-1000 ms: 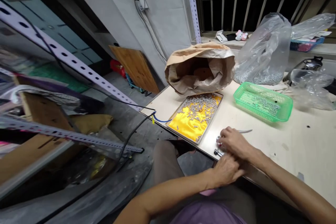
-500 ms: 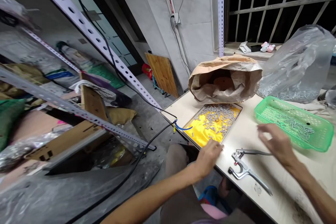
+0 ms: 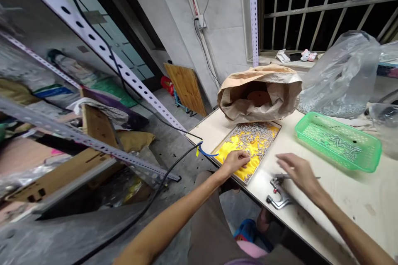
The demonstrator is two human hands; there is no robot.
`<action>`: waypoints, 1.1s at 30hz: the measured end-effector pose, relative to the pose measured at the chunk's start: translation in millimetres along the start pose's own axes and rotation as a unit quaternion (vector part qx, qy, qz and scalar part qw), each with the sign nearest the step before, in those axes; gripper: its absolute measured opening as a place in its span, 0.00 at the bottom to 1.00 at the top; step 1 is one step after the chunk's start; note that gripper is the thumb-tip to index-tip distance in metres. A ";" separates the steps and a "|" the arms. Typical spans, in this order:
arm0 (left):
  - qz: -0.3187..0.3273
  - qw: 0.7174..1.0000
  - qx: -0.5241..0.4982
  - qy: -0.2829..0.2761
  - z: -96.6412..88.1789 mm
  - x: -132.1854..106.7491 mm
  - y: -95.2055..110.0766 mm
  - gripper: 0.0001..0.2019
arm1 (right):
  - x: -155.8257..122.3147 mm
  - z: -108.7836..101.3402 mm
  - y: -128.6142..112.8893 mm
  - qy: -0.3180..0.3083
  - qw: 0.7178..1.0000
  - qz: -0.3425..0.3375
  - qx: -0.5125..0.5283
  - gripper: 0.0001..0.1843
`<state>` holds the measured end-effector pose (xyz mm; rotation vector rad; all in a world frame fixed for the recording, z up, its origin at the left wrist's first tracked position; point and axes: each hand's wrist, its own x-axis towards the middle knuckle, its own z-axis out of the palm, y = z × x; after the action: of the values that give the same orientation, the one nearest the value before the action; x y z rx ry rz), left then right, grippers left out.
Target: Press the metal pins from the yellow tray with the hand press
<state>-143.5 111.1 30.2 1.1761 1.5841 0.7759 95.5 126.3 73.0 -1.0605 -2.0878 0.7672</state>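
Observation:
My left hand (image 3: 236, 160) hovers over the near end of a metal tray (image 3: 270, 148) lined with yellow cloth and strewn with small silver metal parts (image 3: 252, 134); its fingers are curled downward, and what they hold, if anything, is hidden. My right hand (image 3: 297, 172) lies over the handles of metal hand pliers (image 3: 278, 195) on the pale table (image 3: 348, 198), fingers stretched out and a little blurred.
A brown paper sack (image 3: 259, 93) lies open behind the tray. A green plastic basket (image 3: 337, 140) with more silver parts stands to the right, with clear plastic bags (image 3: 340, 76) behind it. Perforated metal shelf rails (image 3: 93, 41) and a black cable (image 3: 155, 192) are at left.
My left hand has moved from the table's edge onto the yellow tray. My right hand has come back from near the green basket down onto the pliers.

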 end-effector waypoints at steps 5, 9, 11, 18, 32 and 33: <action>0.026 0.991 -0.133 -0.003 -4.9 -16.3 10.8 0.17 | 39.6 73.8 -20.7 -0.041 0.981 0.078 0.174 0.19; 0.003 0.984 -0.179 0.001 -11.9 -24.4 10.0 0.20 | 45.1 97.4 -21.3 -0.053 0.959 0.119 0.253 0.16; -0.010 0.979 -0.203 0.012 -11.7 -24.0 6.5 0.20 | 43.1 101.3 -21.9 -0.034 0.961 0.127 0.242 0.15; -0.080 0.947 -0.311 0.023 -3.4 -16.8 -0.2 0.13 | 39.6 110.1 -29.6 0.050 0.977 0.118 0.168 0.12; -0.004 0.946 -0.312 0.087 -4.4 -26.2 13.2 0.13 | 47.2 120.0 -26.2 0.072 0.980 0.072 0.172 0.10; -0.011 0.944 -0.319 0.084 -5.4 -24.8 12.3 0.14 | 47.4 121.3 -26.1 0.075 0.981 0.071 0.166 0.10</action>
<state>-143.4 92.1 51.0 0.6272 1.3166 1.2821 -31.0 129.1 32.6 -1.0499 -1.6975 1.0315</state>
